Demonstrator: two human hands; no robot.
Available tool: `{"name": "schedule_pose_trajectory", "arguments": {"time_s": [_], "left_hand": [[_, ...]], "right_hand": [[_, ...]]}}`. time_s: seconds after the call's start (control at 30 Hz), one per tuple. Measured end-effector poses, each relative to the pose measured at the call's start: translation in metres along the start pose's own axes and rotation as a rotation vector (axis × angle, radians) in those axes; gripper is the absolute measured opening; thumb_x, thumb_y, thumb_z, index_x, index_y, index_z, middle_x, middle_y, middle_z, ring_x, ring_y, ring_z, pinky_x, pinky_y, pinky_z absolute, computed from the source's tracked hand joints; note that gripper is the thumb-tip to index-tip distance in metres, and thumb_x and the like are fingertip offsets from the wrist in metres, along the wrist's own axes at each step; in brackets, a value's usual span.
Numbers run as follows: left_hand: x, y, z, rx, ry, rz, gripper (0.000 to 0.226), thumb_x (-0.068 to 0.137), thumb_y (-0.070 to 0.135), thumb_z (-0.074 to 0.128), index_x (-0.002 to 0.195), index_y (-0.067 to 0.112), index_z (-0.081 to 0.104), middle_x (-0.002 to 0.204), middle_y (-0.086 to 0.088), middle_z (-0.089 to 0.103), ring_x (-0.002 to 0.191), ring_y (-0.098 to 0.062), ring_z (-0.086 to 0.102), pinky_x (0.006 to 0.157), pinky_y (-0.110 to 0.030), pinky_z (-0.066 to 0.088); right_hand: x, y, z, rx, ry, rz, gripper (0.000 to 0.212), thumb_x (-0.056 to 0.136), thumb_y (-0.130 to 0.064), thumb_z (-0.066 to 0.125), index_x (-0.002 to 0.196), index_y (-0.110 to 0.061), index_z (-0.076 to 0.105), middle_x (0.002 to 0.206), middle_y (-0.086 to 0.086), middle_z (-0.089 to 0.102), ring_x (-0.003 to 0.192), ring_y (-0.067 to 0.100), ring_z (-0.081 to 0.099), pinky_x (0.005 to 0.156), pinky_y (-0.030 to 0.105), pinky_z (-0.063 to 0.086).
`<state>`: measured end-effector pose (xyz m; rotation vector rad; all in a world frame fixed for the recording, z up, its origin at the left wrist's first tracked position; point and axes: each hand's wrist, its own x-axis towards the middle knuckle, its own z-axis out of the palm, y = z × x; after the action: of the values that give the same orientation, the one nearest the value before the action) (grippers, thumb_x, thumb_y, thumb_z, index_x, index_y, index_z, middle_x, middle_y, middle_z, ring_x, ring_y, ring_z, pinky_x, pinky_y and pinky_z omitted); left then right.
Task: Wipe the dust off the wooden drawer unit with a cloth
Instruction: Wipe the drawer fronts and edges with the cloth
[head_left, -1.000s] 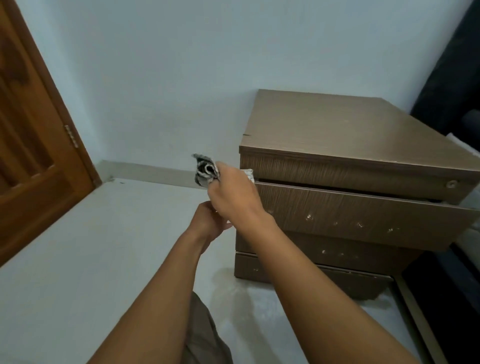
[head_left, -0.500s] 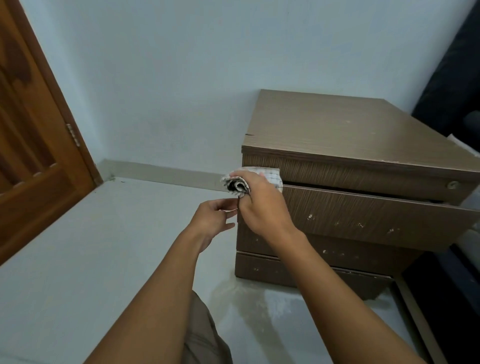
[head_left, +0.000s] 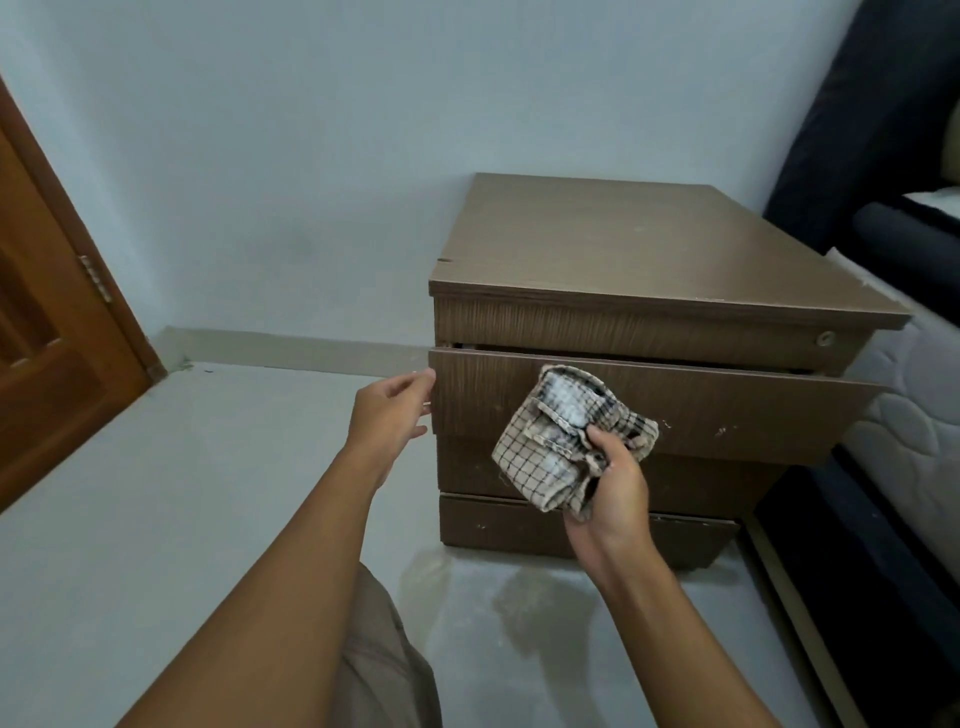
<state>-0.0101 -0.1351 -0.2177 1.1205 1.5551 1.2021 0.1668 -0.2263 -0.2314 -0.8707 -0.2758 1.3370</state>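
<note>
The brown wooden drawer unit (head_left: 623, 244) stands on the floor against the wall. Its upper drawer (head_left: 737, 410) is pulled out a little, with pale specks on its front. My right hand (head_left: 615, 483) holds a crumpled checked cloth (head_left: 561, 441) in front of that drawer's face, palm turned up; the cloth shows a grey dusty patch. My left hand (head_left: 387, 421) has its fingers apart, with the fingertips at the drawer's left edge.
A mattress and a dark bed frame (head_left: 914, 395) press close on the unit's right. A wooden door (head_left: 47, 364) stands at the far left. Pale floor (head_left: 182, 493) stretches left of the unit. My knee (head_left: 384, 660) shows at the bottom.
My right hand moved the cloth from the drawer's left corner rightward to its front and turned palm up, showing the dusty side. My left hand rose to the drawer's left edge.
</note>
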Motion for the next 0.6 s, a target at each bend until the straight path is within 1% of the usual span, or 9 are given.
{"name": "schedule_pose_trajectory", "arguments": {"time_s": [0.07,0.13,0.2,0.27,0.33,0.37,0.43,0.5,0.6], "left_hand": [[0.0,0.0,0.003,0.002,0.033,0.021,0.034,0.094,0.037,0.06,0.12,0.015,0.064,0.123,-0.005,0.066,0.103,-0.019,0.065,0.084,-0.032,0.056],[0.001,0.001,0.005,0.013,0.054,0.033,0.036,0.093,0.038,0.061,0.121,0.015,0.065,0.123,-0.005,0.066,0.098,-0.016,0.063,0.078,-0.029,0.055],[0.001,0.001,0.008,0.013,0.069,0.029,0.038,0.093,0.038,0.061,0.122,0.015,0.064,0.124,-0.005,0.066,0.1,-0.017,0.064,0.076,-0.028,0.055],[0.002,0.001,0.012,0.004,0.092,0.018,0.04,0.093,0.039,0.061,0.124,0.014,0.064,0.125,-0.004,0.065,0.1,-0.016,0.063,0.076,-0.027,0.054],[0.003,0.002,0.016,-0.015,0.118,0.0,0.042,0.092,0.04,0.061,0.125,0.014,0.063,0.126,-0.005,0.066,0.1,-0.017,0.064,0.08,-0.03,0.056],[0.004,0.003,0.018,-0.026,0.131,-0.011,0.043,0.092,0.041,0.062,0.125,0.014,0.063,0.126,-0.005,0.066,0.102,-0.019,0.065,0.084,-0.032,0.056],[0.005,0.003,0.022,-0.044,0.15,-0.03,0.043,0.091,0.041,0.062,0.125,0.014,0.064,0.126,-0.005,0.066,0.106,-0.022,0.066,0.09,-0.037,0.056],[0.006,0.003,0.025,-0.058,0.16,-0.036,0.041,0.092,0.04,0.062,0.123,0.014,0.064,0.126,-0.005,0.066,0.107,-0.023,0.066,0.092,-0.04,0.055],[0.009,0.002,0.029,-0.067,0.175,-0.027,0.039,0.092,0.037,0.062,0.123,0.012,0.064,0.127,-0.005,0.065,0.113,-0.025,0.064,0.094,-0.04,0.054]], "right_hand": [[-0.003,-0.004,-0.014,0.017,0.004,0.013,0.033,0.094,-0.02,0.054,0.125,-0.007,0.06,0.114,0.017,0.071,0.106,0.031,0.068,0.095,0.049,0.051],[-0.003,-0.008,-0.026,0.016,0.029,-0.02,0.032,0.092,-0.019,0.06,0.122,-0.007,0.062,0.113,0.015,0.072,0.105,0.03,0.069,0.095,0.05,0.051],[-0.004,-0.012,-0.037,-0.026,0.097,-0.092,0.032,0.089,-0.018,0.066,0.119,-0.008,0.063,0.108,0.012,0.074,0.1,0.027,0.071,0.092,0.048,0.054],[-0.004,-0.015,-0.049,-0.115,0.199,-0.198,0.027,0.085,-0.017,0.071,0.111,-0.012,0.066,0.103,0.008,0.075,0.093,0.023,0.073,0.086,0.045,0.057],[-0.002,-0.018,-0.064,-0.243,0.331,-0.315,0.017,0.082,-0.019,0.076,0.097,-0.02,0.069,0.094,0.001,0.076,0.087,0.017,0.074,0.082,0.042,0.059],[-0.002,-0.02,-0.072,-0.297,0.391,-0.364,0.015,0.081,-0.02,0.077,0.095,-0.021,0.07,0.093,0.0,0.076,0.086,0.016,0.074,0.083,0.042,0.059],[0.0,-0.026,-0.09,-0.33,0.498,-0.44,0.026,0.08,-0.027,0.078,0.102,-0.017,0.07,0.099,0.001,0.075,0.091,0.018,0.072,0.085,0.042,0.058],[0.003,-0.035,-0.104,-0.313,0.623,-0.519,0.037,0.084,-0.031,0.075,0.111,-0.009,0.066,0.106,0.002,0.071,0.093,0.016,0.069,0.081,0.029,0.055],[0.012,-0.054,-0.119,-0.27,0.748,-0.629,0.039,0.091,-0.03,0.067,0.119,-0.003,0.061,0.107,0.003,0.064,0.092,0.011,0.061,0.068,0.012,0.047]]}}
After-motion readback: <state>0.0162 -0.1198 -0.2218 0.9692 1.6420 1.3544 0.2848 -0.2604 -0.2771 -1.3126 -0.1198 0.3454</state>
